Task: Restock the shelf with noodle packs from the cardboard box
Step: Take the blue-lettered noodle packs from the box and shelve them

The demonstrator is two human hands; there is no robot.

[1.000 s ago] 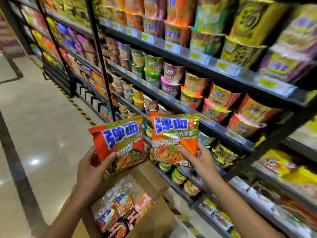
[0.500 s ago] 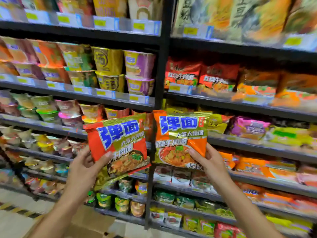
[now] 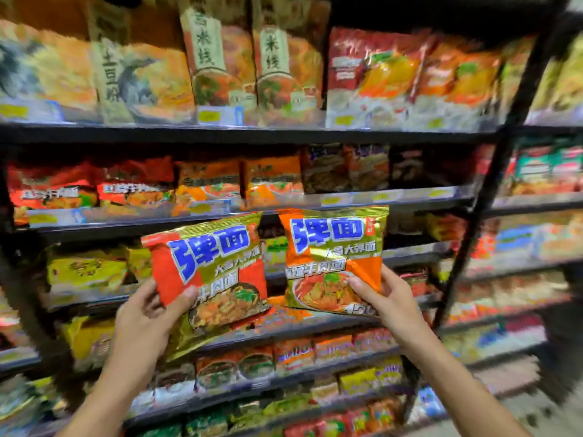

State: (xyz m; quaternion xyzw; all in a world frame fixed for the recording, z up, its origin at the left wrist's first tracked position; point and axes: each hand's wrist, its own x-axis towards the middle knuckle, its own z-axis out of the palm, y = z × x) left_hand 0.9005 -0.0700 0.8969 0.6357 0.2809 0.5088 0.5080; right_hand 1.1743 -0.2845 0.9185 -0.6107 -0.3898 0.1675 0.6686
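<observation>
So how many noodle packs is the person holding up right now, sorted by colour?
Red and gold pack: 1, the red pack gripped by the left hand
Orange and gold pack: 1, the orange pack gripped by the right hand
Total in hand: 2
A gold edge shows under the red pack; whether it is another pack is unclear.

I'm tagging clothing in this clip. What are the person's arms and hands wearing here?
Nothing shows on either. The left hand and right hand are bare, with no gloves, rings or watch visible. Both forearms are bare down to the bottom edge of the frame; no sleeve comes into view.
</observation>
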